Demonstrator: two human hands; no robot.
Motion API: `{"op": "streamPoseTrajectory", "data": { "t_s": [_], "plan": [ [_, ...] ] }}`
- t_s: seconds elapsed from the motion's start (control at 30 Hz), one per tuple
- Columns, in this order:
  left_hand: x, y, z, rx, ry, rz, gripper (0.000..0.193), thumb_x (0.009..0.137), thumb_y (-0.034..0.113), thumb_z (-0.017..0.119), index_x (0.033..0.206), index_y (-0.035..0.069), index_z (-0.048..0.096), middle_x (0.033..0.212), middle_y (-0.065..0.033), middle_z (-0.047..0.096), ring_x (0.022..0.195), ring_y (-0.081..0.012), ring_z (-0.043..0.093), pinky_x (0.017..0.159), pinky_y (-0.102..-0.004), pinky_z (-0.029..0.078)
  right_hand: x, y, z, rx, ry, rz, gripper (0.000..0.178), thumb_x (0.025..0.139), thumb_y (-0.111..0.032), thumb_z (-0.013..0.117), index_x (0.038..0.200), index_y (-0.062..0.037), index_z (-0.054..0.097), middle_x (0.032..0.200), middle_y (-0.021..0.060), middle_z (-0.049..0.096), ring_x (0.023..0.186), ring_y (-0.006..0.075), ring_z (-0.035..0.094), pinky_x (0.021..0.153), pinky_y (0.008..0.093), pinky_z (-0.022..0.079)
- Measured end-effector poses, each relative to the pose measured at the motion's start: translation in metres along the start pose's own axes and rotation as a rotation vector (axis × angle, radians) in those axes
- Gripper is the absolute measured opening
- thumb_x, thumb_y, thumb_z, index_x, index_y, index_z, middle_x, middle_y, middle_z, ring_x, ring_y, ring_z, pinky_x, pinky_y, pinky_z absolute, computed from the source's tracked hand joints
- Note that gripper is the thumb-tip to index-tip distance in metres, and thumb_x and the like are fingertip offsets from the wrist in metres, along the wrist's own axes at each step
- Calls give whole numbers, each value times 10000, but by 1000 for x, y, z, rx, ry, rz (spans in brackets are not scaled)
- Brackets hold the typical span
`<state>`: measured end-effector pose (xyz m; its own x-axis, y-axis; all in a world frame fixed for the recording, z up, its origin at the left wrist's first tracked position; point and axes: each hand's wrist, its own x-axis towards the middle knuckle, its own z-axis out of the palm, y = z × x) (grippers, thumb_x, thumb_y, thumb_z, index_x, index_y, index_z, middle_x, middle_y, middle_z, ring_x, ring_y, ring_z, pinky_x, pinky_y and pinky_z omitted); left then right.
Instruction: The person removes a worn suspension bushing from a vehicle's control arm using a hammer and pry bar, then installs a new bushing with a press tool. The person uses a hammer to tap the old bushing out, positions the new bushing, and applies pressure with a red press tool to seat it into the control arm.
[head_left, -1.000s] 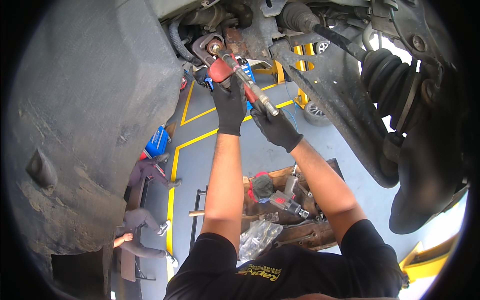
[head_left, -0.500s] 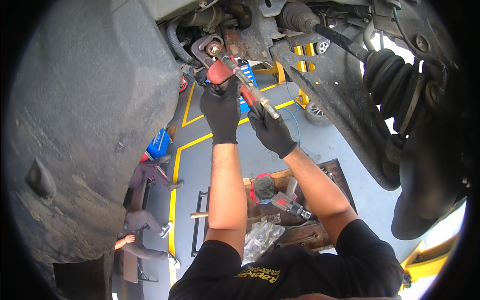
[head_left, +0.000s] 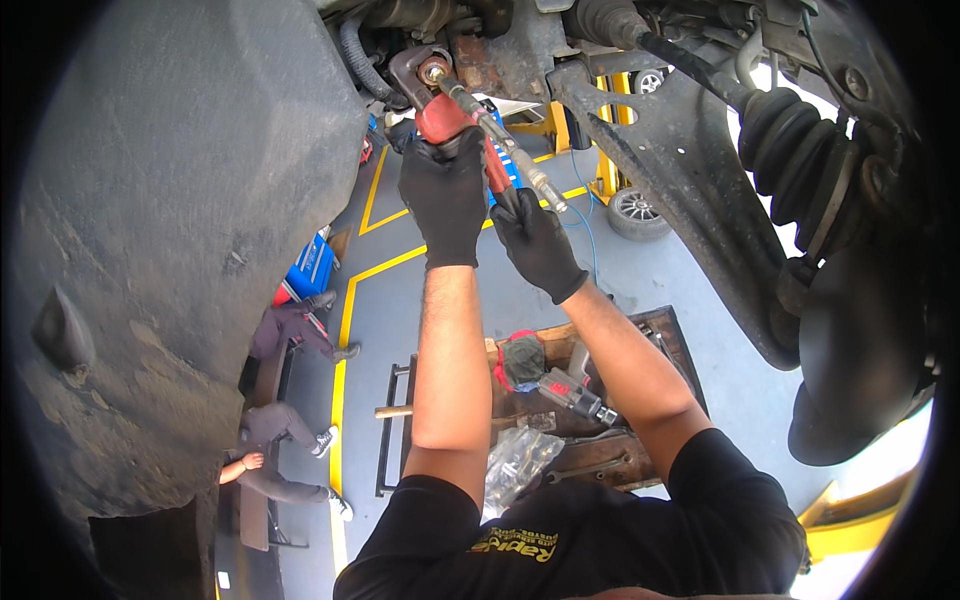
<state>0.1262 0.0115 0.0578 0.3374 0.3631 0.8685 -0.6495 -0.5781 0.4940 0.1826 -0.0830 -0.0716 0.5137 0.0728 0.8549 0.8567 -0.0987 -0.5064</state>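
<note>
A red pipe wrench has its dark hooked jaw around the joint at the upper end of a tie rod, under the raised vehicle. The rod slants down to the right, and its threaded lower end hangs free. My left hand, in a black glove, is closed round the wrench just below its head. Lower down, my right hand, gloved too, grips the end of the red handle. Both arms reach upward. The rod passes close by my right fingers; whether they touch it I cannot tell.
A dark wheel-arch liner fills the left. On the right are a control arm and a ribbed rubber boot. Below, a wooden bench holds an impact wrench and a plastic bag. People sit on a bench at left.
The view has shifted slightly, and the wrench, rod and both hands appear a little higher. Both hands keep their grip on the pipe wrench.
</note>
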Motion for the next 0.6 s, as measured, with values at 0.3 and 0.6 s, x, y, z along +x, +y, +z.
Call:
{"op": "streamPoseTrajectory", "data": {
  "t_s": [0.3,0.6],
  "plan": [
    [20,-9,-21,-133,-289,-176,261,928,234,804,1004,6,702,880,-54,760,793,-111,682,739,-292,528,5,-22,2,654,-147,252,126,1063,-200,613,1060,-89,553,744,25,581,557,107,557,509,295,442],
    [18,-12,-30,-65,-238,-4,323,940,242,779,1107,-7,659,934,-105,745,804,-191,691,744,-355,541,2,-30,14,1063,-388,465,180,1085,-256,583,1122,-103,495,706,13,501,489,83,448,452,251,402]
  ]
}}
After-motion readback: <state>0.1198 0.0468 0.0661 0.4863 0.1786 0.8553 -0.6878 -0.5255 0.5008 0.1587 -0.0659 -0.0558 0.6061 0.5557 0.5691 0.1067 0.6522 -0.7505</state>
